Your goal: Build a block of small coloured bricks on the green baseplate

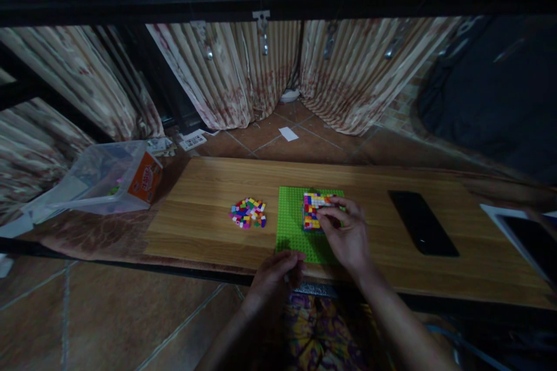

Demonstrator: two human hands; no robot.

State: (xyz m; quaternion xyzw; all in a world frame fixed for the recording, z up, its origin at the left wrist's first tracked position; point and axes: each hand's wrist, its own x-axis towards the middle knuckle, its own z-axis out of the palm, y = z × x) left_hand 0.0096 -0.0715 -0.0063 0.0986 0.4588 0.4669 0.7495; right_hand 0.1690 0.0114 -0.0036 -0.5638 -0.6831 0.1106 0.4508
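Observation:
A green studded baseplate (287, 226) lies on the wooden board, and a block built of many-coloured toy bricks (311, 208) stands on its right part. My right hand (348, 235) is over that build, thumb and forefinger pinched together at its top. Whatever is between those fingertips is too small or hidden to make out. At the baseplate's near left edge is my left hand (278, 271), its fingers curled in and partly hidden; I cannot make out anything in them. Left of the baseplate lies a loose pile of small coloured bricks (248, 212).
A black phone-like slab (422, 223) lies on the board (200, 203) to the right, with another dark-screened device (528, 243) at the far right edge. A clear plastic box (104, 179) with an orange label stands off the left end. Curtains and a dark bar are behind.

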